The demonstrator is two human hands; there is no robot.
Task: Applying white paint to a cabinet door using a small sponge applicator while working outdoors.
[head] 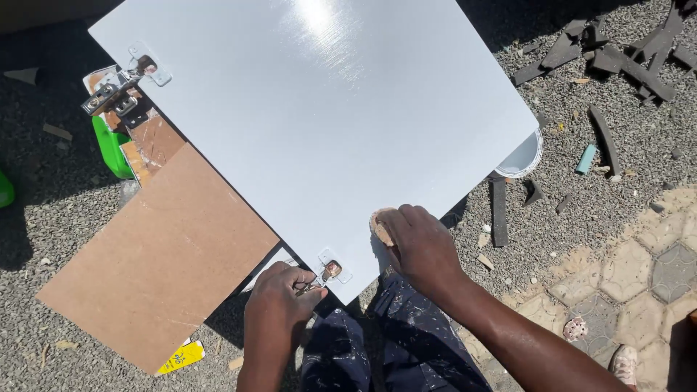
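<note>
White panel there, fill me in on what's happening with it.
A person kneels on gravel over a white panel. The left hand grips the near hinge at the panel's edge. The right hand presses a small tan block against that edge. A second hinge sits at the far corner, and a brown board lies underneath.

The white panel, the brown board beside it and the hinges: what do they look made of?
White panel: likely laminated board; glossy, with sun glare. Brown board: probably hardboard or MDF; matte, uniform tan. Hinges: metal, shiny silver. The left hand touches the nearer hinge.
</note>
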